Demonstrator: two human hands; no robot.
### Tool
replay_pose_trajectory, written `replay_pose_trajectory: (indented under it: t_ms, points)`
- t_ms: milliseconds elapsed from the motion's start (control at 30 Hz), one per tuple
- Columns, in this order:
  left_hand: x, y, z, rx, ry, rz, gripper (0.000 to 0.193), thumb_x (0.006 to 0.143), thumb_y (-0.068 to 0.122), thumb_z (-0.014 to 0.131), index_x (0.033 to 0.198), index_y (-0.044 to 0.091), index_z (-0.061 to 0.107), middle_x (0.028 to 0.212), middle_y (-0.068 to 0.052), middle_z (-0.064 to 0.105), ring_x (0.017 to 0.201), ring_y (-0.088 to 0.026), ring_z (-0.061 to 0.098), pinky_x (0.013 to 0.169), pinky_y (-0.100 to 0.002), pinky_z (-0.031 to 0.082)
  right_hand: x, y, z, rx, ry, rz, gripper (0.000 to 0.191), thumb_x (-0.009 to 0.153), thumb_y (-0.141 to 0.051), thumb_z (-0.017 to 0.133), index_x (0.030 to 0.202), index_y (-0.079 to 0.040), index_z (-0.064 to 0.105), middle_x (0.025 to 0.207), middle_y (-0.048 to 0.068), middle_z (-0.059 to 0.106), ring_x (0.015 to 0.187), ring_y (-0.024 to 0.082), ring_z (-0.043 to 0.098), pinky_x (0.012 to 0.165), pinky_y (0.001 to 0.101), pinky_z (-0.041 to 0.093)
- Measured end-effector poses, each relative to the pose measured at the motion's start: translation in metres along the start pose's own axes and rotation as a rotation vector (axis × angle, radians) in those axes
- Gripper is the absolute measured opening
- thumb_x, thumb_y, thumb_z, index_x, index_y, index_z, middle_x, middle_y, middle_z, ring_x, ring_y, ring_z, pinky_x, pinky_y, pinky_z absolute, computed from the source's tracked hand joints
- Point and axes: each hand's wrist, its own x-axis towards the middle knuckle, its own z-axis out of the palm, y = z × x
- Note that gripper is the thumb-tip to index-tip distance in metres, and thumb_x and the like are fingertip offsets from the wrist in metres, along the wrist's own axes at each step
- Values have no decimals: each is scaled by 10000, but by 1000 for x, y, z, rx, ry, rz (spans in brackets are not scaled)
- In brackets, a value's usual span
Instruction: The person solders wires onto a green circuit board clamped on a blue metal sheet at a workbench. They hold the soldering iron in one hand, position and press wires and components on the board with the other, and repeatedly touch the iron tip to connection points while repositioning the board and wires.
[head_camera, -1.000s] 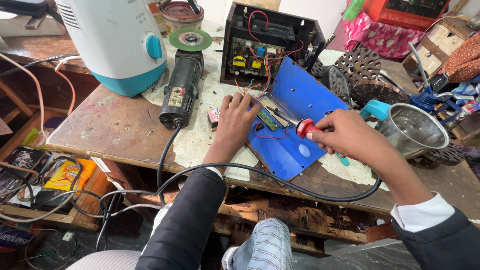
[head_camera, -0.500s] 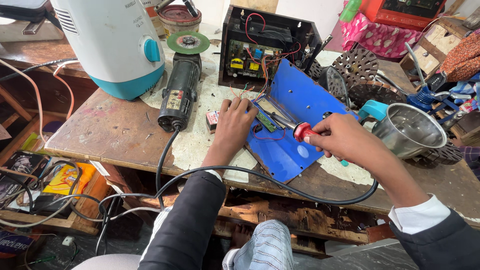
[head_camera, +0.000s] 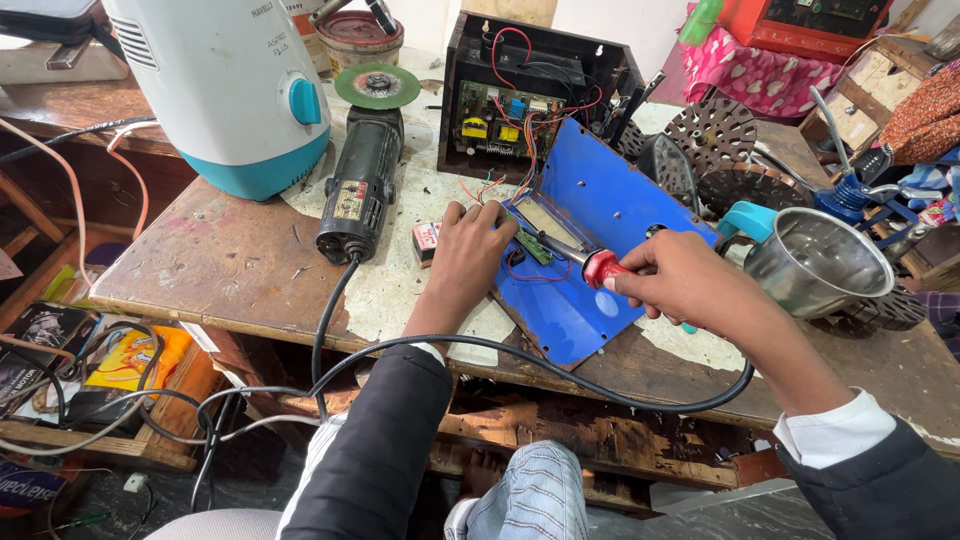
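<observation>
Head view: your right hand (head_camera: 690, 285) grips the soldering iron (head_camera: 585, 262); your left hand (head_camera: 470, 255), flat beside the blue panel (head_camera: 590, 250), could get burned if the tip slips.

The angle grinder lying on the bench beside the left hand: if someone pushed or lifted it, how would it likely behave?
The angle grinder looks dense for its size, a dark motor body, so probably heavy. Its rounded barrel might roll slightly, though the green disc at its head would likely check that. Its black cable droops off the table edge and would probably drag when lifted.
</observation>
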Motion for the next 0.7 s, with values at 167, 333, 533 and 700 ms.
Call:
replay_pose_trajectory:
  t_ms: [167,333,533,700]
  points:
    - [-1,0,-2,-27,-8,-19,156,839,20,642,952,102,712,955,-83,628,845,-237,667,875,-399,432,0,0,1,9,-1,-9,385,895,-369,719,930,4,809,567,100,675,454,157,607,436,323,468]
    - [0,0,-3,-27,-10,-17,174,836,18,635,962,104,719,955,-84,624,832,-236,679,872,-405,429,1,-1,2,-20,-20,16,406,905,-378,710,930,13,813,566,108,667,448,180,587,445,337,459]
    - [-1,-1,-3,-33,-17,-21,166,844,22,637,961,109,716,964,-83,631,836,-232,681,873,-403,429,3,1,3,-6,-10,0,382,890,-376,712,966,-15,811,564,98,676,448,166,607,446,326,481]
    - [-1,-1,-3,-39,-8,-28,194,840,11,634,981,116,716,983,-72,644,842,-229,682,870,-393,420,4,3,2,-8,-4,-23,405,899,-383,707,924,9,805,561,101,675,450,164,615,445,328,481]
